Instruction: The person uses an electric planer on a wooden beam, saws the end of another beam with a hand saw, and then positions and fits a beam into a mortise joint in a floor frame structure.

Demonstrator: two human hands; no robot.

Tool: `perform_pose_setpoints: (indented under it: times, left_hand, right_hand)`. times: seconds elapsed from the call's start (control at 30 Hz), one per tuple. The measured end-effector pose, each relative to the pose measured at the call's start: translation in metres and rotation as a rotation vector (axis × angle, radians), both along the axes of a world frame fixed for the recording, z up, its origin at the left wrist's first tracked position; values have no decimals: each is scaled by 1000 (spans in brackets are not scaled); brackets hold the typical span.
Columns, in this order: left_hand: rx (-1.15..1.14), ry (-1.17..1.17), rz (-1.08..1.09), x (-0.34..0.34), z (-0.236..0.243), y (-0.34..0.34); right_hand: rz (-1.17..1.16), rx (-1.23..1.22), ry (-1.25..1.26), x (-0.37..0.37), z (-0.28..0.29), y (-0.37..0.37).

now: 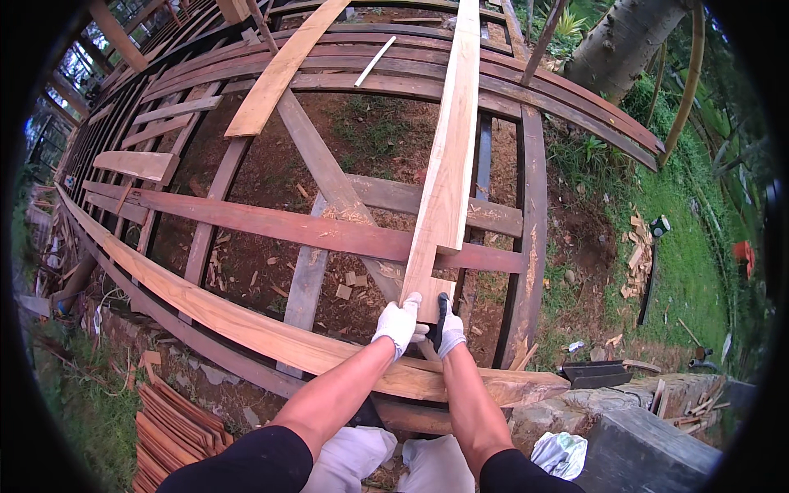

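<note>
A long pale wooden plank (450, 156) runs away from me across the timber frame, with a square notch cut into its right edge close to the near end. My left hand (399, 323), in a white glove, is closed around the left corner of that end, thumb on top. Holding the right corner is my right hand (448, 330), in a glove white at the back and dark at the thumb. The fingers under the wood are mostly hidden. Beneath the plank, a reddish beam (312, 230) crosses from left to right.
A curved light board (246, 316) lies along the frame's near side. Another plank (288, 70) rests at the far left, beside a thin white strip (375, 62). Gaps between beams show soil and wood scraps. Thin reddish boards (177, 435) are stacked lower left; a tree trunk (625, 49) stands far right.
</note>
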State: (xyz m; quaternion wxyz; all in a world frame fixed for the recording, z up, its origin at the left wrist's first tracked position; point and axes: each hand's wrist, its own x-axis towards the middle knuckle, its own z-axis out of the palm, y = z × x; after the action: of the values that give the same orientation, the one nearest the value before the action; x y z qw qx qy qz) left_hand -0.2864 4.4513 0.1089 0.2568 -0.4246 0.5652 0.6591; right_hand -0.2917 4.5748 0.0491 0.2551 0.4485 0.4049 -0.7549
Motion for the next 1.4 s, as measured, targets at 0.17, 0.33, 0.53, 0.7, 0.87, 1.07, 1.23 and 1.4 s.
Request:
perform_pose_setpoints:
  times: [0.17, 0.33, 0.53, 0.7, 0.87, 1.07, 1.23, 1.4]
  left_hand:
    - [122, 273, -37, -49, 21, 17]
    - [202, 688, -71, -112, 95, -7]
    - [-606, 527, -777, -8, 120, -89]
    - [-930, 643, -1502, 109, 97, -85]
    - [-1003, 642, -1431, 126, 61, -91]
    - [-995, 707, -1395, 113, 43, -85]
    - [-951, 729, -1440, 102, 41, -85]
    - [-934, 670, -1497, 100, 48, -87]
  right_hand:
    - [2, 172, 114, -61, -9, 16]
    - [232, 528, 833, -77, 39, 123]
    - [1126, 1285, 795, 85, 129, 260]
    - [1779, 1540, 580, 191, 119, 262]
    - [1795, 1660, 887, 160, 106, 235]
    - [1539, 1545, 1113, 138, 93, 248]
    - [1641, 1453, 973, 127, 99, 248]
    - [1661, 1319, 900, 124, 102, 243]
